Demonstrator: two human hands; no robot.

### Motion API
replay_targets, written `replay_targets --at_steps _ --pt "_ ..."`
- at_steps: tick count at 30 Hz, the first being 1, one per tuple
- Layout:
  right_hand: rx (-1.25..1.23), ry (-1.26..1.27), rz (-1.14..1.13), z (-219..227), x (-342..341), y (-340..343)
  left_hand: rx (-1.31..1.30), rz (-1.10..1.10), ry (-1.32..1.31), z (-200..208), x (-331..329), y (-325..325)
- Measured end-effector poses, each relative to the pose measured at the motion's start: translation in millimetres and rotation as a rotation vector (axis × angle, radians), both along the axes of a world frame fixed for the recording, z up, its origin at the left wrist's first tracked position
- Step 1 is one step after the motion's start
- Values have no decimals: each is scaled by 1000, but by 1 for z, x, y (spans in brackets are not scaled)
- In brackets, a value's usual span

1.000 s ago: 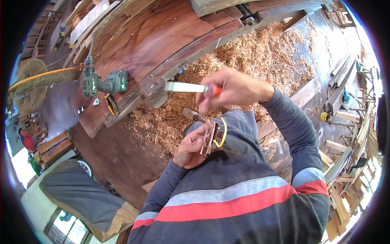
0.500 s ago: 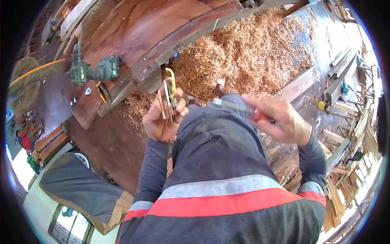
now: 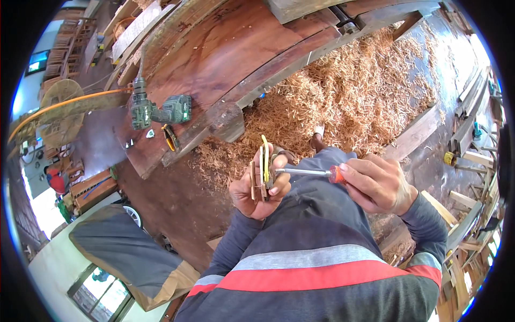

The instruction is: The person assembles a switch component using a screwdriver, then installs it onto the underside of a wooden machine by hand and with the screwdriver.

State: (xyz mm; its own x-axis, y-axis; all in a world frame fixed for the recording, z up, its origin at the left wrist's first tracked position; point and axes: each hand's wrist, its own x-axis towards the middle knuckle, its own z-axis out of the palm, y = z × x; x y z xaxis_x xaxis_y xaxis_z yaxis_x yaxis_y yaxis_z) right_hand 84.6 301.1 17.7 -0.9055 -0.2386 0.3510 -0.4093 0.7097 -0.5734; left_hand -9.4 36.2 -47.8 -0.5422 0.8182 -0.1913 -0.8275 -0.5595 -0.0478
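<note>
My left hand (image 3: 255, 194) is closed around a small part made of thin brown and dark plates (image 3: 254, 180), with a curved yellow strip (image 3: 265, 161) standing up from it. My right hand (image 3: 380, 183) grips the red handle of a screwdriver (image 3: 308, 172). Its metal shaft points left, and the tip meets or nearly meets the part by my left fingers; contact is hard to make out. Both hands are held above my lap.
On the wooden workbench (image 3: 214, 53) lie a green cordless drill (image 3: 161, 110) and a black-and-yellow hand tool (image 3: 171, 138). Wood shavings (image 3: 348, 91) cover the floor ahead. Timber pieces (image 3: 472, 134) are stacked at right; a dark-covered object (image 3: 123, 247) stands at left.
My right hand has brought the screwdriver left to the held part, its shaft now level. The whole view has shifted, so bench and left hand appear farther right.
</note>
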Motion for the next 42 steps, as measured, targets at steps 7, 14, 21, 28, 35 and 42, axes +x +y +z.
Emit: replay_targets --at_steps 7,14,21,28,35,42 --pt "37 71 38 0 -1 2 60 -8 4 6 4 5" --pt "85 215 2 4 1 2 60 -23 -21 8 2 10" --pt "-227 -72 -9 5 5 3 91 -34 18 13 1 12" --pt "106 210 7 13 3 1 27 -36 -30 13 0 8" --pt "-221 -69 2 13 -3 -4 48 -14 -11 13 -1 6" --pt "-19 65 47 15 -3 -5 13 -18 19 15 -2 4"
